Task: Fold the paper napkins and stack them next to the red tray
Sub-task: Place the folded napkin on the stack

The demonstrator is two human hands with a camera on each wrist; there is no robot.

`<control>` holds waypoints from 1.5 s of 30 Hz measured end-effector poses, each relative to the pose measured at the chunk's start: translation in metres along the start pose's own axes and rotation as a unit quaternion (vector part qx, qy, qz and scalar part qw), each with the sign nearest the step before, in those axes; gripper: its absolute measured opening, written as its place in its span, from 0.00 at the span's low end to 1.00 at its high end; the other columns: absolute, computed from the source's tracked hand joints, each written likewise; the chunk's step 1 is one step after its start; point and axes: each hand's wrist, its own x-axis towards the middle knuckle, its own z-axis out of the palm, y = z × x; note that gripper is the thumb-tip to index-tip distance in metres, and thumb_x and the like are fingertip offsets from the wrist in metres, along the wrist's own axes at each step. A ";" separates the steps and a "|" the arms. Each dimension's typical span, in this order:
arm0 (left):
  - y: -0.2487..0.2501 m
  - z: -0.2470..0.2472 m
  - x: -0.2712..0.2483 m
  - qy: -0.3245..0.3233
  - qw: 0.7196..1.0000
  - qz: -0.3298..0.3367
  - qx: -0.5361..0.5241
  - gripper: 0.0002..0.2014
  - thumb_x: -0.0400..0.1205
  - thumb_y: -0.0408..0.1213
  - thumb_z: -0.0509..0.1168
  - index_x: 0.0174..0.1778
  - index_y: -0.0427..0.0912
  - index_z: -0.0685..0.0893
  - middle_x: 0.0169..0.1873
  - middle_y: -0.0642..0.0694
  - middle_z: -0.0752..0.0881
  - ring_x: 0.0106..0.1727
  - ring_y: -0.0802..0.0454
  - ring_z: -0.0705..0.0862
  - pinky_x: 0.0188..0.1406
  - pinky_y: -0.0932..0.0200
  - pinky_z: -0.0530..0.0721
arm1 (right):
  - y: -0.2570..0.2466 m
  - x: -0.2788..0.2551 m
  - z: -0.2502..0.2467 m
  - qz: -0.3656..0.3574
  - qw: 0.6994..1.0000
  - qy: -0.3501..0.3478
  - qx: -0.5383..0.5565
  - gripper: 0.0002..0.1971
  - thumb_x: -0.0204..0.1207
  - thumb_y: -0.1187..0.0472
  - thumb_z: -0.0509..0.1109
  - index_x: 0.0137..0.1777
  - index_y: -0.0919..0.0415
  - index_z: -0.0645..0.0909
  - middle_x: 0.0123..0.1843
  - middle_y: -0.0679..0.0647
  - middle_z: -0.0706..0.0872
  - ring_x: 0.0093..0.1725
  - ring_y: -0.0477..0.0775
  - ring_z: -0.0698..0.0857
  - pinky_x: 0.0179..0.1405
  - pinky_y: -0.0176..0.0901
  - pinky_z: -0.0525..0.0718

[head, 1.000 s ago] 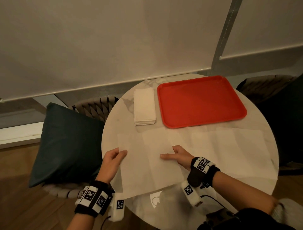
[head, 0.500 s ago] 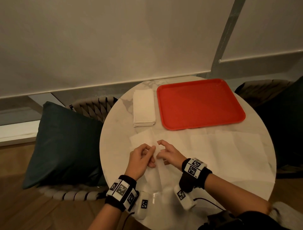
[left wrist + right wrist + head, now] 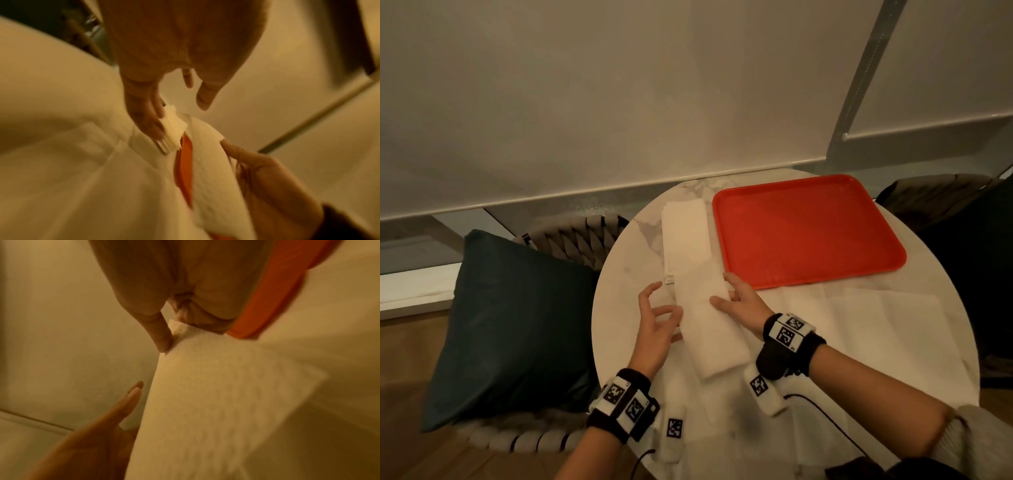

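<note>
A red tray (image 3: 808,233) lies at the back right of the round marble table (image 3: 619,291). A stack of folded white napkins (image 3: 685,236) sits just left of it. My right hand (image 3: 726,291) pinches the far end of a long folded napkin (image 3: 709,329) between thumb and curled fingers (image 3: 197,318); the far end hangs beside the stack's near edge. My left hand (image 3: 661,305) is at the napkin's left edge with spread, relaxed fingers (image 3: 127,400) and holds nothing. Unfolded napkins (image 3: 876,325) lie flat in front of the tray.
A dark teal cushion (image 3: 517,325) lies on a woven chair left of the table. Another chair (image 3: 945,198) stands at the back right. A pale wall and a lowered blind rise right behind the table.
The open sheet has become a narrow folded strip. My right hand has carried its far end up toward the stack, and my left hand has let go and spread open.
</note>
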 end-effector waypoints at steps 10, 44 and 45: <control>0.052 -0.010 0.118 -0.015 0.994 0.091 0.059 0.20 0.75 0.23 0.73 0.63 0.39 0.85 0.51 0.46 0.87 0.33 0.55 0.81 0.40 0.66 0.85 | -0.056 0.105 -0.011 -0.120 0.989 0.074 -0.053 0.49 0.66 0.69 0.80 0.77 0.38 0.55 0.68 0.57 0.80 0.59 0.55 0.86 0.52 0.50 0.88; -0.024 0.058 0.030 -0.095 0.844 0.216 0.481 0.18 0.78 0.35 0.69 0.64 0.42 0.81 0.64 0.45 0.78 0.65 0.46 0.78 0.65 0.47 0.79 | 0.006 0.013 -0.114 -0.072 0.929 0.124 -0.340 0.10 0.70 0.66 0.77 0.51 0.57 0.87 0.54 0.55 0.80 0.40 0.52 0.85 0.41 0.36 0.78; -0.032 0.068 0.016 -0.124 0.842 0.207 0.483 0.19 0.79 0.38 0.68 0.67 0.43 0.80 0.68 0.46 0.77 0.69 0.48 0.76 0.69 0.51 0.76 | 0.016 -0.003 -0.122 -0.053 0.926 0.124 -0.352 0.10 0.71 0.65 0.77 0.52 0.56 0.87 0.54 0.54 0.80 0.43 0.53 0.85 0.43 0.38 0.79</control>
